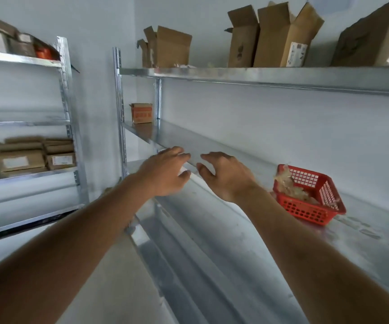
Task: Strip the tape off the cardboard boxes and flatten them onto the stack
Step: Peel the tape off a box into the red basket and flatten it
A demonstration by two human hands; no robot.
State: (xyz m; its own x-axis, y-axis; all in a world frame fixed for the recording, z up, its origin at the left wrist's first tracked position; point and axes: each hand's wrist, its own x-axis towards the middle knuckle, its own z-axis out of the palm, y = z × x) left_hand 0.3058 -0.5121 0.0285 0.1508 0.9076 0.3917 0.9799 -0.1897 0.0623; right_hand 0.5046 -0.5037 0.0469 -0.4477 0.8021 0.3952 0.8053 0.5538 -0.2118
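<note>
The shelf rack (259, 76) is bare galvanised metal, silvery with a dull sheen and faint scuffs on its boards. The boxes (280, 36) on top are matt brown cardboard, some with white paper labels. The basket (310, 206) is glossy red plastic lattice holding crumpled translucent tape. The wall (282, 127) looks smooth, matt white.

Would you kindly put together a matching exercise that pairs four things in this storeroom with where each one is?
Things:
1. red basket
2. open cardboard boxes
3. small orange box
4. flat brown parcels

Places:
A. top shelf of the right-hand rack
B. left-hand rack, a middle shelf
C. far end of the shelf above the hands
D. the shelf to the right of the right hand

Pairs: 1-D, 2-A, 3-C, 4-B
</note>
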